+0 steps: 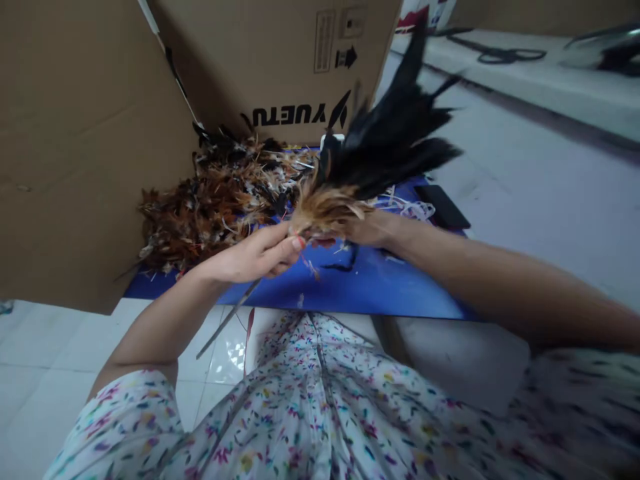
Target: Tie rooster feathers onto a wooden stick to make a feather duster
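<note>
Black-topped feather bundle (385, 147) already fans toward one o'clock, left hand (263, 255) pinching its base; right hand (369, 229), can't tell its grip. Rod (227, 321) toward seven is bare; loose feathers (215, 203) at ten look unused.

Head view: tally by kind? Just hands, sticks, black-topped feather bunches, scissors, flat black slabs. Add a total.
Hands: 2 (left hand, right hand)
Stick: 1
Feather bunch: 1
Scissors: 1
Slab: 1
Total: 6
</note>
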Motion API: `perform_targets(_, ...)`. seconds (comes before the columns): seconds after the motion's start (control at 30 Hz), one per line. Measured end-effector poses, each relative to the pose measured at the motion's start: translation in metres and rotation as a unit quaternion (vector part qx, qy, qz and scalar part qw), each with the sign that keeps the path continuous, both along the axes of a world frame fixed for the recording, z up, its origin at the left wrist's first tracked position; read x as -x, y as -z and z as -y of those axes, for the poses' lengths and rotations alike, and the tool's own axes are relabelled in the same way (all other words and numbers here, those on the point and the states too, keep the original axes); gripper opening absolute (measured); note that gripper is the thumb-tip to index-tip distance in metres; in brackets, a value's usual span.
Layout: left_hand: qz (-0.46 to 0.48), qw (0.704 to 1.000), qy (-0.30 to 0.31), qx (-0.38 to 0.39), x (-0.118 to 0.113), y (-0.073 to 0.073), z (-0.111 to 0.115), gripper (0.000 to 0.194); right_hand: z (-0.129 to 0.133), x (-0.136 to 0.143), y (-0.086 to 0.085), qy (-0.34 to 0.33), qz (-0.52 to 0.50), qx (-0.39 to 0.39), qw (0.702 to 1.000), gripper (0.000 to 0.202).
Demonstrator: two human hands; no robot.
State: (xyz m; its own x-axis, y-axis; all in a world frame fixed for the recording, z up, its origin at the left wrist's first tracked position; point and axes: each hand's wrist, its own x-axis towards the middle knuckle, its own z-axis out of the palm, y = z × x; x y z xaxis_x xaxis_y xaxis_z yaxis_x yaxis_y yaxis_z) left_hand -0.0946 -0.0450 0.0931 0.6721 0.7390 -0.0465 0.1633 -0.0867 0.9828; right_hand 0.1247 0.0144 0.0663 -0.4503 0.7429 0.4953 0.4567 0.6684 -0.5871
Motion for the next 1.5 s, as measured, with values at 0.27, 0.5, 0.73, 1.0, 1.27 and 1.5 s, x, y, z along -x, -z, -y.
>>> perform_targets(0.27, 0.026, 0.993, -0.073, 0.09, -0.007, 0.03, -0.018, 0.042, 0.038, 0.009, 0.02, -0.01, -0.083, 0.039, 0.996, 0.017)
perform_targets(0.5, 0.044, 0.986, -0.072, 0.141, -0.015, 0.039, -0.02, 0.049, 0.044, 0.006, 0.032, 0.031, -0.092, -0.072, 0.993, 0.016)
perform_targets(0.73, 0.021, 0.986, -0.083, 0.141, -0.024, 0.046, -0.018, 0.048, 0.046, 0.005, 0.042, 0.015, -0.051, -0.152, 0.987, 0.02)
perform_targets(1.0, -0.027, 0.993, -0.088, 0.069, -0.03, 0.054, -0.02, 0.045, 0.051, -0.001, 0.038, 0.036, 0.072, -0.198, 0.977, 0.024)
perform_targets(1.27, -0.067, 0.994, -0.091, -0.002, -0.028, 0.06, -0.022, 0.041, 0.046, -0.003, 0.012, 0.013, 0.245, -0.252, 0.936, 0.024)
perform_targets(1.5, 0.022, 0.983, -0.128, 0.126, -0.033, 0.059, -0.017, 0.039, 0.045, -0.004, 0.036, 0.013, 0.031, -0.134, 0.99, 0.017)
